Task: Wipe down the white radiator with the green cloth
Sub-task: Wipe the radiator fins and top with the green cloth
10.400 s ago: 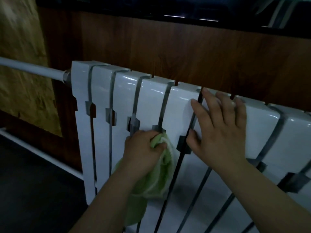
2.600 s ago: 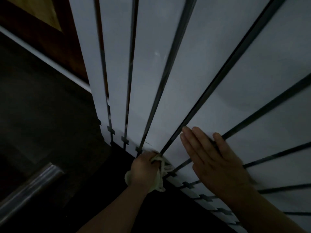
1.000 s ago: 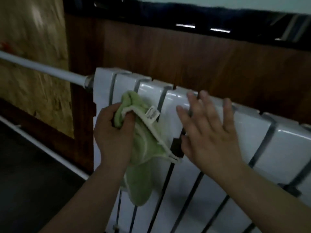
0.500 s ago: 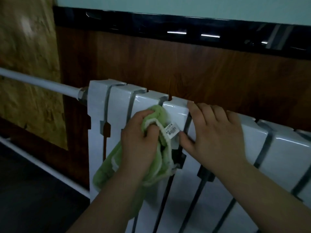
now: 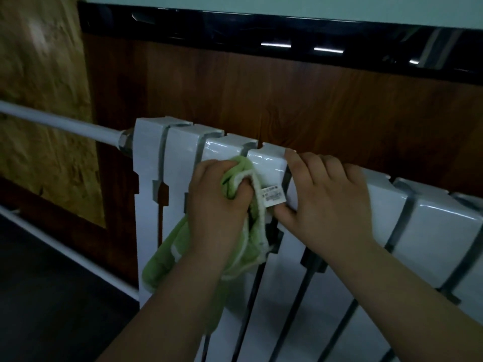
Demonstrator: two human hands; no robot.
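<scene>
The white radiator [image 5: 433, 223] with vertical sections runs from the middle to the right edge. My left hand [image 5: 217, 207] grips the bunched green cloth [image 5: 167, 257] and holds it against the upper front of the third and fourth sections. A white label hangs from the cloth beside my thumb. The cloth's loose end droops down to the left of my wrist. My right hand [image 5: 326, 202] lies on the radiator just right of the cloth, its fingers bent over the top edge and its thumb near the label.
A white pipe [image 5: 60, 125] enters the radiator's upper left corner through a metal fitting. Brown wood panelling [image 5: 287, 105] stands behind, under a glossy black sill [image 5: 261, 32]. A lower white pipe [image 5: 65, 252] runs along the wall above the dark floor [image 5: 47, 309].
Over the last second my left hand carried the cloth right along the radiator top, from the second section to the third and fourth. My right hand settled on the top edge.
</scene>
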